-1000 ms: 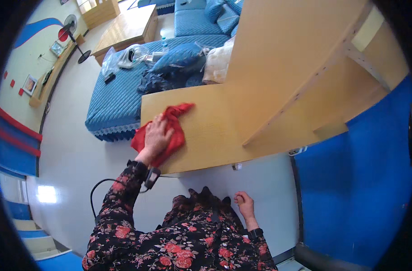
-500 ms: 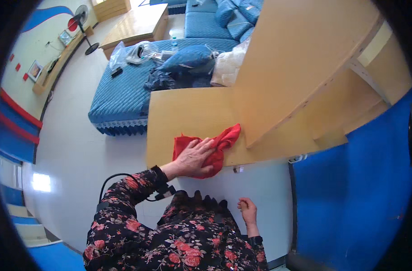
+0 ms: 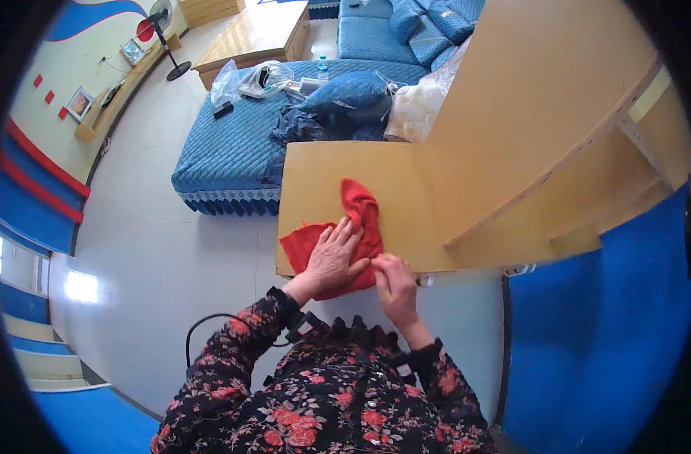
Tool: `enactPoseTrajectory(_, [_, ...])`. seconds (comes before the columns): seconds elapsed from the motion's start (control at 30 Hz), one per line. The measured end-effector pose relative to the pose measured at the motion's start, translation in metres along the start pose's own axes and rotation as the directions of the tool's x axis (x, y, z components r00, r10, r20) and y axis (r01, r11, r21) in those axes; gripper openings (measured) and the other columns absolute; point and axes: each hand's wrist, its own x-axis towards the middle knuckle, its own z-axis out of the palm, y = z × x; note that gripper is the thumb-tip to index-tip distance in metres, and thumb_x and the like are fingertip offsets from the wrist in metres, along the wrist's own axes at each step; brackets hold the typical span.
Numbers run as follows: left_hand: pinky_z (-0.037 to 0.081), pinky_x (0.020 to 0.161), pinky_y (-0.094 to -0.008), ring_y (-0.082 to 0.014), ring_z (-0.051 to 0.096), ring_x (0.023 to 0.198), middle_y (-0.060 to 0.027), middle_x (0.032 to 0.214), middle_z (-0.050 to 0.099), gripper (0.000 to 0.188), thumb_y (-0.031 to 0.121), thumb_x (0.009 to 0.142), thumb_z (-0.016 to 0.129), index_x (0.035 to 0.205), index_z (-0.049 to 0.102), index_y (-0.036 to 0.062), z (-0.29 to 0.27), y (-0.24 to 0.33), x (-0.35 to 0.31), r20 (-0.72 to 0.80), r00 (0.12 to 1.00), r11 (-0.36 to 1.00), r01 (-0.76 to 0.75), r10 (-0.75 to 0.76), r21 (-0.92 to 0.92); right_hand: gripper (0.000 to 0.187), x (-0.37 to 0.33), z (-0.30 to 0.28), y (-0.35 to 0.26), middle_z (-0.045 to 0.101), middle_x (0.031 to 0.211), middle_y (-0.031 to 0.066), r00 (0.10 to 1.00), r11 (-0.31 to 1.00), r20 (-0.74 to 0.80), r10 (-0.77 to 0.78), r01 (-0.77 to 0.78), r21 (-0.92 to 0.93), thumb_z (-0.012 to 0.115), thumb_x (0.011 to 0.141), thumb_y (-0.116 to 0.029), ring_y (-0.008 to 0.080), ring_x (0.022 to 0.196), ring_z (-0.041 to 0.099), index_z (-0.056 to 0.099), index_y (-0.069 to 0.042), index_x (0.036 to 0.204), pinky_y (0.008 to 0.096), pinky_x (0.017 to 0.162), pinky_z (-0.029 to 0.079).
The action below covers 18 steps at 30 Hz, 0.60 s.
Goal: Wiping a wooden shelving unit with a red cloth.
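Note:
A red cloth (image 3: 361, 206) lies bunched on the near end of the light wooden tabletop (image 3: 315, 174), its lower edge hanging over the table's near edge. Flat on top of it rests my left hand (image 3: 332, 261), fingers stretched out toward the far side. My right hand (image 3: 396, 289) is at the cloth's near right edge, thumb and fingers pinched on it close to the left thumb. The part of the cloth under my left palm is hidden.
A tall wooden panel (image 3: 535, 91) rises from the tabletop's right side. Beyond the table is a blue quilted sofa (image 3: 217, 151) with a cushion (image 3: 353, 91), plastic bags (image 3: 266, 78) and a bottle (image 3: 323, 68). A standing fan (image 3: 164, 30) is far left; blue panels (image 3: 572, 333) stand at right.
My right hand has come up from beside my body and taken hold of the cloth's edge. The cloth's twisted end now points away from me instead of right. The view has shifted slightly.

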Motion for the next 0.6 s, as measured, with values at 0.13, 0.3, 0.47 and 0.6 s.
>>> enactPoseTrajectory(0.13, [0.029,0.104,-0.0465,-0.0352,0.033,0.129,-0.0215,0.136,0.036,0.059,0.03,0.078,0.06,0.129,0.042,0.0039,-0.013,-0.016,-0.012,0.024,0.998,0.919,0.065,-0.061,-0.39,0.032,0.03,0.057,-0.009,0.052,0.118,0.01,1.0,0.978,-0.008,-0.03,0.027,-0.206,0.056,0.082,-0.023,0.0281,0.113,0.046,0.057,-0.011,0.112,0.0411,0.093,0.036])
enactPoseTrajectory(0.3, [0.027,0.104,-0.0473,-0.0367,0.029,0.13,-0.02,0.138,0.034,0.063,0.029,0.078,0.062,0.132,0.04,0.0059,-0.031,-0.035,-0.039,-0.055,0.987,0.983,0.145,-0.151,-0.108,0.042,0.071,0.089,0.02,0.048,0.125,0.005,0.991,0.789,0.014,-0.133,0.114,-0.604,0.057,0.08,-0.038,0.0241,0.117,0.041,0.055,-0.017,0.117,0.0404,0.093,0.034])
enactPoseTrajectory(0.47, [0.02,0.105,-0.0487,-0.0356,0.022,0.134,-0.0191,0.14,0.032,0.063,0.036,0.081,0.06,0.133,0.039,0.0062,-0.023,-0.051,-0.043,-0.144,0.961,0.972,0.231,-0.235,-0.045,0.042,0.096,0.037,0.064,0.048,0.125,0.0091,0.99,0.65,-0.143,-0.017,-0.097,-0.753,0.057,0.081,-0.034,0.0268,0.116,0.043,0.055,-0.012,0.117,0.043,0.092,0.038])
enactPoseTrajectory(0.6, [0.019,0.106,-0.0479,-0.0353,0.021,0.135,-0.019,0.141,0.029,0.063,0.035,0.083,0.058,0.135,0.036,0.0065,-0.031,-0.049,-0.044,-0.102,0.958,0.963,0.266,-0.269,-0.043,0.044,0.04,0.021,0.062,0.046,0.126,0.013,0.977,0.576,-0.212,0.034,-0.192,-0.795,0.057,0.081,-0.03,0.0316,0.118,0.041,0.053,-0.007,0.118,0.0468,0.095,0.036])
